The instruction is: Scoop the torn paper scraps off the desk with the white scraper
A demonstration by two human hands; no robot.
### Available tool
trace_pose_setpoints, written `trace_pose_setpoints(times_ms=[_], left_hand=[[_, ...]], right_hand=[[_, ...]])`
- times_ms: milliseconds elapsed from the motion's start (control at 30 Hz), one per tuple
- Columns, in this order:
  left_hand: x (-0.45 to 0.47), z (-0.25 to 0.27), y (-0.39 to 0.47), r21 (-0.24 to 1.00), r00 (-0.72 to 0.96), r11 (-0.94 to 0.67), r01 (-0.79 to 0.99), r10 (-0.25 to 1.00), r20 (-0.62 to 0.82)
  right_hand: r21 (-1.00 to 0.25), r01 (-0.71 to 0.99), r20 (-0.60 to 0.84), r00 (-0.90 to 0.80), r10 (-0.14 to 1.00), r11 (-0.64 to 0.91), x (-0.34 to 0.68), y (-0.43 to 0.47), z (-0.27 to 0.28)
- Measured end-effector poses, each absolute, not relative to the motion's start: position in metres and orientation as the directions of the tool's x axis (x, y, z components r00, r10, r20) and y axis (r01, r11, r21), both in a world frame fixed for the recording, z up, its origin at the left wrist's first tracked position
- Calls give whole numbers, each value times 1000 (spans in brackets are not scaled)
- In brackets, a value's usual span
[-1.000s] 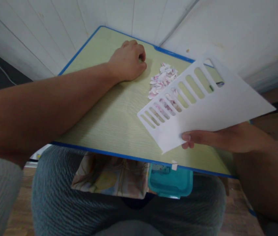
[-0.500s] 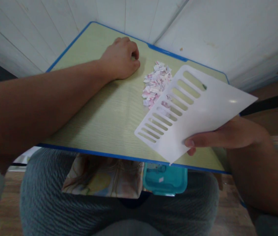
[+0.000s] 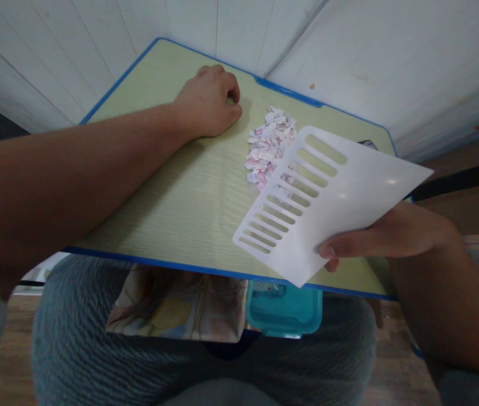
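My right hand (image 3: 391, 237) grips a white slotted plastic sheet (image 3: 349, 197), thumb on top and another fingertip showing below its edge. A row of rounded slots runs along the sheet's left side. The sheet is tilted above the table and covers part of a pile of torn paper scraps (image 3: 271, 141), white with pink and reddish marks. Left of the pile, my left hand (image 3: 211, 101) rests on the table with its fingers curled in a loose fist. A gap between thumb and forefinger shows nothing held.
The pale table (image 3: 171, 197) has a blue rim and stands against white panelled walls. Behind the sheet, a dark object (image 3: 367, 144) peeks out at the far right. Below the near edge are a patterned cloth (image 3: 180, 310) and a teal plastic container (image 3: 285, 313).
My right hand has tilted the slotted sheet, its far end moving down and left. The dark object behind it has come into sight. My left hand and the paper pile stay put.
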State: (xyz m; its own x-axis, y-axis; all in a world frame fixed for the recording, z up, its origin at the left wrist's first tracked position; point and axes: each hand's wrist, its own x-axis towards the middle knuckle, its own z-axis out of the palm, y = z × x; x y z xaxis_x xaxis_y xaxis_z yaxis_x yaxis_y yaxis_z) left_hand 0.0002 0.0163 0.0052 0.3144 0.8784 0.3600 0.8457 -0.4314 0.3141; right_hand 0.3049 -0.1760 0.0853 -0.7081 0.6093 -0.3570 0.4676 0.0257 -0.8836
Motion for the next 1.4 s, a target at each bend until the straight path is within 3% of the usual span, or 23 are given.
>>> trace_pose_setpoints(times_ms=[67,167,233,300,533,667,800,967,1100,1400], left_hand=[[2,6,14,301,318,-425,854,883,345],[2,9,11,303,308,-410,860,892,331],[1,10,9,311,314,-409,858,896,314],[0,10,8,322,319,-412,853,898,304],[-4,0,17,473,298,-427,771,898,325],[-4,-3,20,465,309,-438,769,892,329],[-3,2,16,435,316,-436,788,893,321],[-1,6,11,425,314,-424,800,899,305],[-1,5,11,391,327,-441,808,887,325],[0,3,15,435,307,-421,796,900,308]], right_hand=[[-894,443,-275,-650,709,60,303,-173,80],[-902,383,30,-410,912,202,301,-165,65],[-873,391,208,-243,947,292,300,-160,56],[-838,443,276,-160,948,319,297,-159,52],[-721,646,143,-217,966,252,283,-177,56],[-669,720,54,-202,978,185,277,-176,45],[-605,769,69,-208,976,207,274,-175,42],[-652,718,3,-319,948,244,276,-178,49],[-713,672,24,-262,965,200,276,-178,50],[-664,711,24,-287,958,230,277,-180,49]])
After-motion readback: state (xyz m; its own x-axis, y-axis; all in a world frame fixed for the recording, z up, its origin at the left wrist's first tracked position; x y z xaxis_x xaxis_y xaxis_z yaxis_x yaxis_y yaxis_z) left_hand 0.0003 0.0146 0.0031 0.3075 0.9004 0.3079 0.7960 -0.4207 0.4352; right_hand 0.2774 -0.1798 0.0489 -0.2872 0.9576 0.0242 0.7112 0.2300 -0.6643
